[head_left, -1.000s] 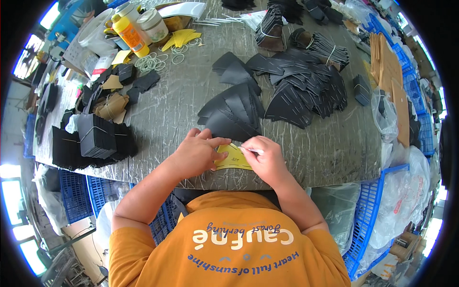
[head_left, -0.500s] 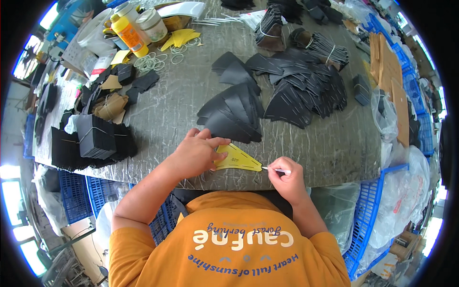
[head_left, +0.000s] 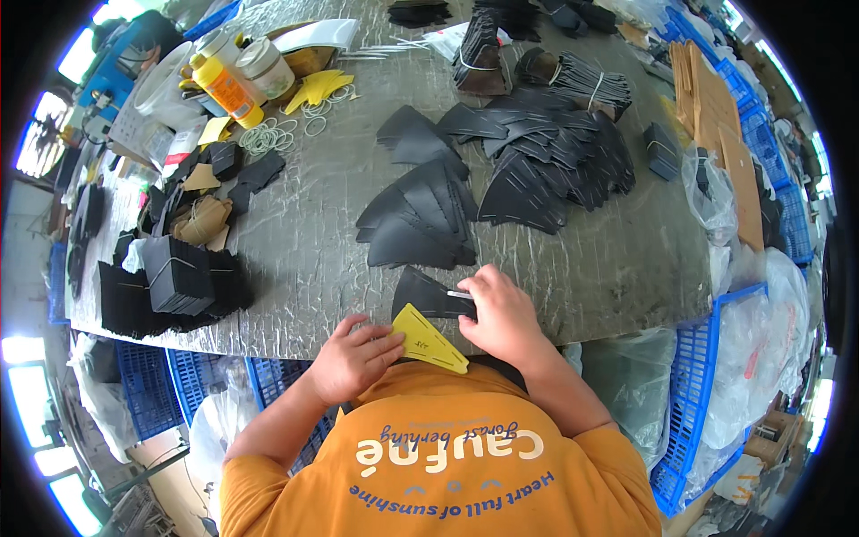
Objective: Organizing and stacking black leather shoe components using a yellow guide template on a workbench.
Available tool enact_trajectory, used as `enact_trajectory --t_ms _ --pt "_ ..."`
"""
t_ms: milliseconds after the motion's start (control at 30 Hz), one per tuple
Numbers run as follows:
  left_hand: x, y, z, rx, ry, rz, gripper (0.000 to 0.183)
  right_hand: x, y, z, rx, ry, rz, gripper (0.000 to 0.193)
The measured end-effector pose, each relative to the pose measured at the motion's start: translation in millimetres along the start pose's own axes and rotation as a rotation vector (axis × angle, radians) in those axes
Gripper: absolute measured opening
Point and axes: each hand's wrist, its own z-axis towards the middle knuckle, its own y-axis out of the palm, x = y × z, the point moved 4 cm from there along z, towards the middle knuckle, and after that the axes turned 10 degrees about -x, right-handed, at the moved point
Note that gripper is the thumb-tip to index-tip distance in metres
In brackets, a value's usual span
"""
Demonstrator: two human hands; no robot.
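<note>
My left hand [head_left: 358, 358] grips the yellow template [head_left: 428, 340] by its left edge, close to my body at the table's front edge. The template is a tapered card with slots along its sides. In my right hand [head_left: 497, 311] a slim white marking pen [head_left: 460, 294] is held, pointing left. The fingers of that hand rest at the right end of a single black fan-shaped piece [head_left: 422, 292], which lies flat on the table. Whether they also pinch the piece is hidden. Just beyond it, similar black pieces [head_left: 420, 234] overlap in a loose pile.
A larger heap of black pieces with pale dashes [head_left: 559, 152] lies to the right. Black bundled blocks [head_left: 181, 273] stand at the left. Farther back are a yellow bottle [head_left: 225, 89], a jar [head_left: 266, 69] and rubber bands [head_left: 267, 136]. Blue crates [head_left: 689, 394] flank the table.
The yellow template has come off the black piece and toward my body with my left hand. My right hand has moved left and away from me, onto the piece's right end.
</note>
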Motion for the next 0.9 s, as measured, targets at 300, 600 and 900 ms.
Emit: enact_trajectory --t_ms 300,600,900 --pt "-3 9 -27 0.329 -0.119 -0.074 0.038 -3 -9 8 0.013 0.077 0.181 0.028" --pt "-14 13 -26 0.596 -0.303 -0.177 0.034 85 -111 43 0.434 0.251 -0.137 0.035" --pt "-16 12 -28 0.626 -0.381 -0.262 0.028 -9 7 50 0.212 -0.056 -0.131 0.038"
